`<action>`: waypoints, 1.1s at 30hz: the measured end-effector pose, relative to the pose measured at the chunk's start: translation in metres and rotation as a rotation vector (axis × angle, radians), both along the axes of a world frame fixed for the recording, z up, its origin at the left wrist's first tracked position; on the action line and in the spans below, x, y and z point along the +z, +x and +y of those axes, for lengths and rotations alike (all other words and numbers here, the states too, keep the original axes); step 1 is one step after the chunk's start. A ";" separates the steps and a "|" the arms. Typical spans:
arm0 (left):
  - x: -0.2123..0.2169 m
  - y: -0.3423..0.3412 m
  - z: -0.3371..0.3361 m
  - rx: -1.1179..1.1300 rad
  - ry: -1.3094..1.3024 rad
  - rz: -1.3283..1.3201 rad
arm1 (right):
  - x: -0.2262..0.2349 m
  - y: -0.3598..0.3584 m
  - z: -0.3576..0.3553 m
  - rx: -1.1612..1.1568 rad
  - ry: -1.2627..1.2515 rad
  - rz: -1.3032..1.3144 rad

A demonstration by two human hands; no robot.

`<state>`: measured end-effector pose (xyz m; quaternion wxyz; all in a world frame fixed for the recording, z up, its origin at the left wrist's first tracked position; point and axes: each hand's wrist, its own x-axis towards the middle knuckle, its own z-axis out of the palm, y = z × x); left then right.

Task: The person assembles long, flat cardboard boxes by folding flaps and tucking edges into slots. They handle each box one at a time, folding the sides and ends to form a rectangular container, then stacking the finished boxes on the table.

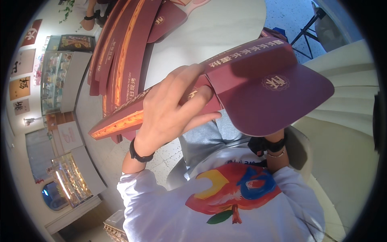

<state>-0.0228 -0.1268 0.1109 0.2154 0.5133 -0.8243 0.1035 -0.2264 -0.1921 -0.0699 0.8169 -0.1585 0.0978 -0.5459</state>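
A long dark red carton [258,64] with a pastry-coloured stripe lies across in front of me, partly folded into shape. Its wide rounded flap [278,94] sticks out on the right and bears a pale round emblem. My left hand [167,107] grips the carton near its middle, with bent fingers over its upper edge and the thumb by the opening. Beneath the flap only my right wrist [275,137] shows; that hand's fingers are hidden behind the cardboard.
Several flat red cartons [125,52] overlap at the far left of the white round table [209,28]. Another person's arm [87,22] shows at the upper left. A folding stand [308,30] is at the far right, and a lit display case [58,80] stands along the left.
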 end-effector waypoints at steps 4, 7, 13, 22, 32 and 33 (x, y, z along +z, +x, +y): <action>-0.006 0.003 -0.001 -0.016 -0.024 -0.002 | -0.002 -0.004 -0.001 -0.008 0.003 -0.018; -0.006 0.004 -0.004 -0.008 0.014 -0.013 | -0.005 -0.009 -0.001 -0.026 0.012 -0.037; -0.011 0.009 -0.009 -0.053 0.021 0.045 | -0.020 -0.010 -0.009 -0.029 0.017 -0.032; -0.010 0.008 -0.004 0.024 0.089 0.160 | -0.026 -0.021 -0.004 -0.029 -0.074 0.149; -0.019 0.013 -0.010 -0.080 0.071 0.251 | 0.020 -0.023 -0.007 -0.112 -0.214 0.315; -0.021 0.014 -0.011 -0.093 0.046 0.248 | 0.022 -0.022 -0.007 -0.109 -0.216 0.312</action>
